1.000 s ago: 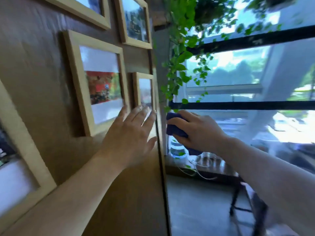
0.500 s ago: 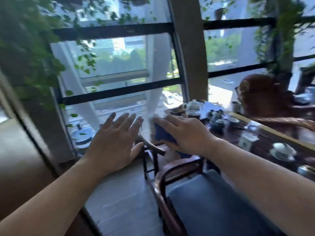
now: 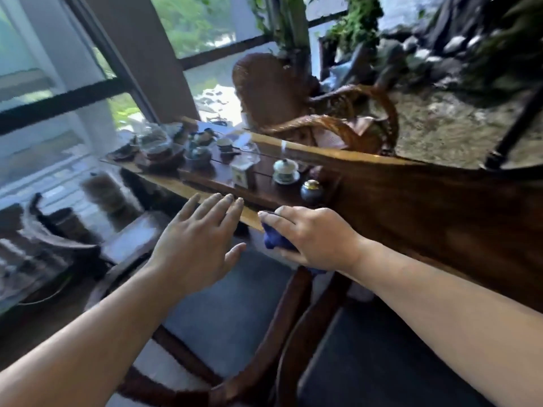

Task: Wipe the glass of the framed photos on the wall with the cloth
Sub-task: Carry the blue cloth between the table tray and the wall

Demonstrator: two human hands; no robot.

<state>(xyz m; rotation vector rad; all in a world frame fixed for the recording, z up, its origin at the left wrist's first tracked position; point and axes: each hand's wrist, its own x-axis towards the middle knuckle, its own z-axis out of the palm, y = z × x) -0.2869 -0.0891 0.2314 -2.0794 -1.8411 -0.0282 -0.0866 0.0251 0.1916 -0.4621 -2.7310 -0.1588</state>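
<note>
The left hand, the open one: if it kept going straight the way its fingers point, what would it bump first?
Probably the near edge of the wooden table. The left hand is open, fingers aimed up at it. Depth is hard to judge.

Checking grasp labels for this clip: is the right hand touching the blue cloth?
Touching. The head view shows the right hand closed around the blue cloth, fingers wrapped over it.
</note>
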